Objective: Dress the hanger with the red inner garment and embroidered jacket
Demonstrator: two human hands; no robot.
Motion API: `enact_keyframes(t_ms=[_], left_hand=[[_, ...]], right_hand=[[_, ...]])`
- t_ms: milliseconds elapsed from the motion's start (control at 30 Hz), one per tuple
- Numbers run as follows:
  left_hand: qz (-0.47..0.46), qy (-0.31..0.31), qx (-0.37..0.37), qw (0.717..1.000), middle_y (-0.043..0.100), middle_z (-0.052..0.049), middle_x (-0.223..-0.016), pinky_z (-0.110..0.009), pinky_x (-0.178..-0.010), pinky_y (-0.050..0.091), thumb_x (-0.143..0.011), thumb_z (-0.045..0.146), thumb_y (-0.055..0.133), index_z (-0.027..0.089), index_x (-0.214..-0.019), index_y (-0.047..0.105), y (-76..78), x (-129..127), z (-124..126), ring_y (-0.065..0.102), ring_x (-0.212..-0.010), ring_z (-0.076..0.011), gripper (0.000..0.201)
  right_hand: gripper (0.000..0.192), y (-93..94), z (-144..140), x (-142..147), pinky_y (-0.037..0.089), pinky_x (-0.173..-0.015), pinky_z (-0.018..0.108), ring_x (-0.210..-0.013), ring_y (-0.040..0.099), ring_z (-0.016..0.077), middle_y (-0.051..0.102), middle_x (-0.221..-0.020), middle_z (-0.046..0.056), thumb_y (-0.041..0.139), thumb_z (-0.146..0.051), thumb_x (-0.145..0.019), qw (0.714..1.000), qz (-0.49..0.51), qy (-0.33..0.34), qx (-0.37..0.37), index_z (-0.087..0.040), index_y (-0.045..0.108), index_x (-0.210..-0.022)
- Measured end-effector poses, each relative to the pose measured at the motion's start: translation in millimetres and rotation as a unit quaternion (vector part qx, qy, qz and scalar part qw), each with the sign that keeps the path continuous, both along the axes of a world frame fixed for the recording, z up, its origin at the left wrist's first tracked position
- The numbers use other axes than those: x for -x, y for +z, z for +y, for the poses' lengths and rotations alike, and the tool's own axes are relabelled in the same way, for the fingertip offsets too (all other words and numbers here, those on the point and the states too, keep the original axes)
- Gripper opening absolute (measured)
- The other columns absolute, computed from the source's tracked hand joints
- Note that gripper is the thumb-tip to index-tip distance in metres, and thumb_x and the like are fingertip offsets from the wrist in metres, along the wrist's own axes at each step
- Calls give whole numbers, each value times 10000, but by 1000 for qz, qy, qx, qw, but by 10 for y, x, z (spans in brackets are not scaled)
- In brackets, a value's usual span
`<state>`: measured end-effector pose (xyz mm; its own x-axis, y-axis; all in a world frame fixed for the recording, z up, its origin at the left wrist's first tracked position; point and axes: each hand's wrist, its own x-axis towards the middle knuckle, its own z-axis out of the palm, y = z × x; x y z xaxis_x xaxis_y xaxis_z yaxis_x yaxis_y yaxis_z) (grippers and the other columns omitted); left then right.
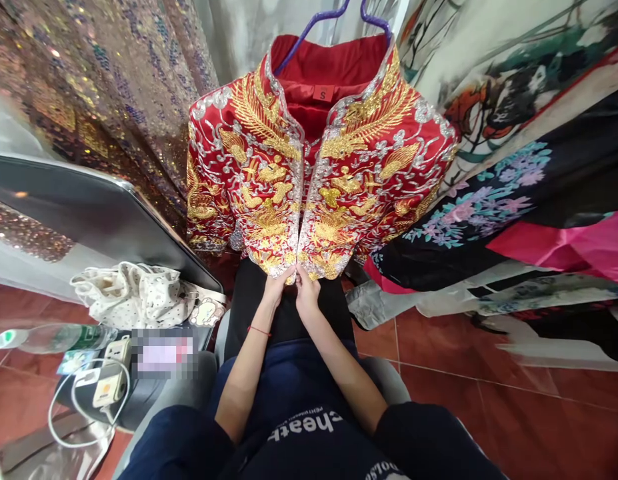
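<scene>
A red jacket (319,167), thickly embroidered in gold and silver, hangs on a purple hanger (333,17) at the far centre of the view, its front facing the person. Both bare hands reach up to its bottom hem. The left hand (279,283) pinches the lower corner of the left front panel, fingers pressed together on the cloth. The right hand (306,288) pinches the matching corner of the right panel, just beside the left hand. The two front edges meet closely from the hem up to about chest height; above that the collar falls open, showing red lining and a small size label. So the front looks drawn together at the bottom only. To the left hangs sequined fabric (89,80). To the right lie floral printed garments (513,193). Near left, a white charger with cable (106,383) and a spotted cloth bag (133,293) sit beside the person's knees.
</scene>
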<state>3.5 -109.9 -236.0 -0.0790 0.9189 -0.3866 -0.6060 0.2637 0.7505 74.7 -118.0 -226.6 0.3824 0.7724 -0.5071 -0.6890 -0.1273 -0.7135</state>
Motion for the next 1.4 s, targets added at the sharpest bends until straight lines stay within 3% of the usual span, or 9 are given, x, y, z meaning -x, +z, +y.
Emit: enact_keyframes(t_ms=[133,333,600,733,867,967,1167,1267,1400], left_hand=[[9,-8,12,1000,741,-128,-1150,-438,-1043,506,-622,246,901,125,-1129,711,23,30,21,710,-1051,-256,555],[23,27,15,999,752,-113,-1085,-410,-1016,517,-622,240,881,108,-1104,701,45,-2,59,704,-1049,-252,531],[19,5,-5,1000,703,-118,-1262,-412,-1091,472,-640,215,875,145,-1189,674,26,-24,42,666,-1172,-257,589],[21,-1,17,1000,705,-131,-1261,-434,-1120,449,-636,202,872,138,-1164,685,24,77,49,665,-1183,-261,563],[12,-3,15,1000,697,-131,-1284,-433,-1131,441,-647,215,867,147,-1169,685,44,126,54,657,-1203,-258,557],[14,-2,10,1000,695,-138,-1287,-439,-1134,434,-632,220,877,143,-1171,684,59,110,51,651,-1212,-268,578],[78,-8,3,997,712,-142,-1242,-432,-1092,461,-626,282,883,127,-1150,692,30,121,51,666,-1171,-280,580],[78,-20,2,997,743,-117,-1162,-422,-1052,489,-622,300,876,142,-1120,707,-10,170,54,696,-1091,-263,550],[74,-22,17,997,774,-97,-1002,-443,-1025,503,-589,267,873,134,-1054,723,-55,215,38,718,-993,-265,506]], right_hand=[[403,30,-56,34,400,-517,215,-533,469,64,519,-576,-69,862,-382,-503,1000,4,19,19,-190,552,-673],[366,96,-47,23,355,-485,216,-526,439,64,497,-572,-70,827,-350,-505,999,-5,39,23,-201,534,-664],[354,185,-136,50,275,-447,208,-493,380,48,451,-561,-77,777,-409,-573,999,6,29,24,-205,498,-651],[307,245,-278,140,230,-443,201,-485,367,41,474,-606,-79,725,-369,-587,998,22,54,12,-189,596,-800],[500,315,-349,168,192,-450,201,-480,343,34,504,-646,-78,691,-365,-595,997,28,76,-1,-170,644,-1052],[529,337,-328,131,207,-457,205,-481,338,33,506,-654,-75,671,-368,-603,996,19,88,-5,-164,638,-1090],[450,295,-258,47,226,-457,204,-470,361,37,504,-631,-79,657,-378,-623,991,-32,132,-5,-173,621,-1023],[403,284,-228,-22,259,-452,201,-451,436,54,578,-625,-66,720,-385,-629,977,-80,195,-17,-186,613,-963],[318,302,-126,-200,342,-453,216,-414,497,91,612,-542,-48,820,-397,-625,943,-152,295,-31,-201,590,-724]])
